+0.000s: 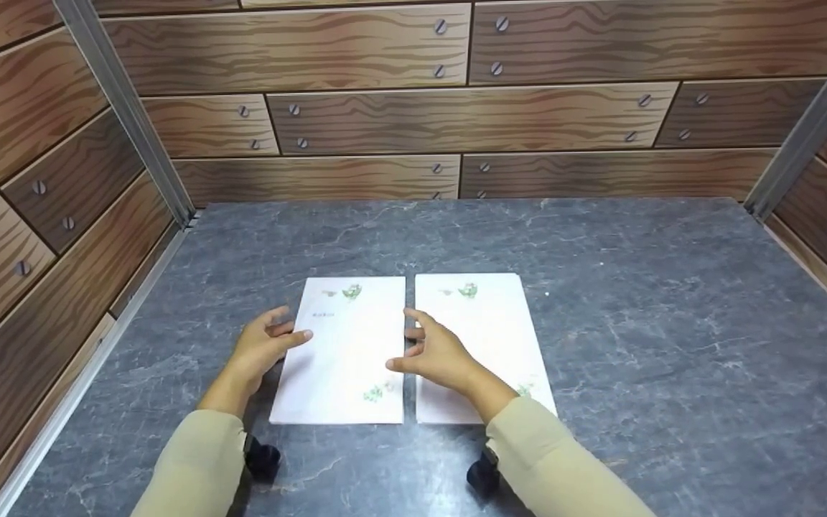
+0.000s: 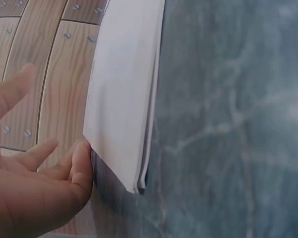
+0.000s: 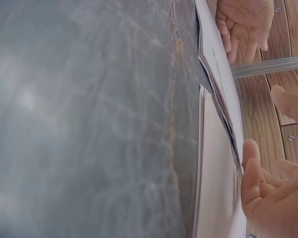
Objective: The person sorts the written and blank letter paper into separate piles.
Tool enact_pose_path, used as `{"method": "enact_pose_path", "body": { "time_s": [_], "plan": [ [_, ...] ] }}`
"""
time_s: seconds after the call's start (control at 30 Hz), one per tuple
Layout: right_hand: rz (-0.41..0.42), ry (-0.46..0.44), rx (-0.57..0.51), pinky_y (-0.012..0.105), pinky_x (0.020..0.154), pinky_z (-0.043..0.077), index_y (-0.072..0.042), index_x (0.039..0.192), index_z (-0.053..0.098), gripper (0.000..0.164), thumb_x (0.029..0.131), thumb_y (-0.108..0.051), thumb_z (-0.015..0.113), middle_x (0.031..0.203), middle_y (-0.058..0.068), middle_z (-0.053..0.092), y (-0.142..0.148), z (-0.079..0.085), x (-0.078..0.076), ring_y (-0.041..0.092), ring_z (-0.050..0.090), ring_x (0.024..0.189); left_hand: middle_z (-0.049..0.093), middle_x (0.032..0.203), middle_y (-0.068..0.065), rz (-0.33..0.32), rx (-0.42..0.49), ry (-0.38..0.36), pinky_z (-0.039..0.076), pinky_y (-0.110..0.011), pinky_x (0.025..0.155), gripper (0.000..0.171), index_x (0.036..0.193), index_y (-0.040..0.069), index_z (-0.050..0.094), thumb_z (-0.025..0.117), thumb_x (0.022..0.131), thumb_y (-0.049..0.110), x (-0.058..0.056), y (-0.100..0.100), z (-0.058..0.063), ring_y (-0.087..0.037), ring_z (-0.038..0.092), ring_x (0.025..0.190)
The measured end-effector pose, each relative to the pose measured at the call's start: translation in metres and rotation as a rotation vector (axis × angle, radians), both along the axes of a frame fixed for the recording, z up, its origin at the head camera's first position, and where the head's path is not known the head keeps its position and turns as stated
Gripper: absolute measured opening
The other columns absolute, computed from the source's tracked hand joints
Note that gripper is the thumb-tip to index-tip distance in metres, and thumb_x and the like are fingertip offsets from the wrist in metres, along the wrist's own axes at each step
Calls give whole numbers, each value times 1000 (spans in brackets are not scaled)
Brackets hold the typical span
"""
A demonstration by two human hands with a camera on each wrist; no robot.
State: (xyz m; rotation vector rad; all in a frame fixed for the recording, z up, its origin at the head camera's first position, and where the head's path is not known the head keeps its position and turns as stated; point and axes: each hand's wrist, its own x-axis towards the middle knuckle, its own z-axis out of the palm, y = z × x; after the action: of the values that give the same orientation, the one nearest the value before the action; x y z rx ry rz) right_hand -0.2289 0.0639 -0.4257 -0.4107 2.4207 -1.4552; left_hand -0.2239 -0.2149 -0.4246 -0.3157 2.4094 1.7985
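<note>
Two thin stacks of white paper with small green plant prints lie side by side on the table, a narrow gap between them. At the outer edge of the left stack (image 1: 356, 352), my left hand (image 1: 259, 352) has its fingers loosely bent and its thumb over the sheets. In the left wrist view the fingertips (image 2: 82, 161) are right at the edge of the paper. My right hand (image 1: 446, 359) reaches across the right stack (image 1: 485, 323), its fingers beside the left stack's inner edge and its thumb over that stack. The right wrist view shows the right fingertips (image 3: 251, 153) by that edge.
A dark grey marbled table (image 1: 672, 323) carries both stacks. Wood-patterned panels (image 1: 370, 122) enclose its back and sides, with metal posts (image 1: 126, 108) at the rear corners. A black wrist device (image 1: 263, 459) sits below the left sleeve, another (image 1: 484, 474) below the right.
</note>
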Motion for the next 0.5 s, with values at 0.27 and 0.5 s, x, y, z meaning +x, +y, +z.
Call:
{"method": "enact_pose_path", "body": {
  "time_s": [0.27,0.5],
  "plan": [
    [-5,-35,-47,37,82,53,-7,150,26,90,78,-20,80,137,20,48,0,-3,-1,20,62,97,40,141,-27,25,9,-17,39,-48,101,72,146,-6,28,66,90,19,1,-3,-1,-39,43,126],
    [-8,-57,-88,37,84,53,-6,149,27,88,80,-18,79,137,21,48,-1,-6,-4,23,62,100,41,140,-28,46,10,-12,39,-48,101,70,145,-7,29,66,91,19,1,-3,-4,-39,42,127]
  ]
}}
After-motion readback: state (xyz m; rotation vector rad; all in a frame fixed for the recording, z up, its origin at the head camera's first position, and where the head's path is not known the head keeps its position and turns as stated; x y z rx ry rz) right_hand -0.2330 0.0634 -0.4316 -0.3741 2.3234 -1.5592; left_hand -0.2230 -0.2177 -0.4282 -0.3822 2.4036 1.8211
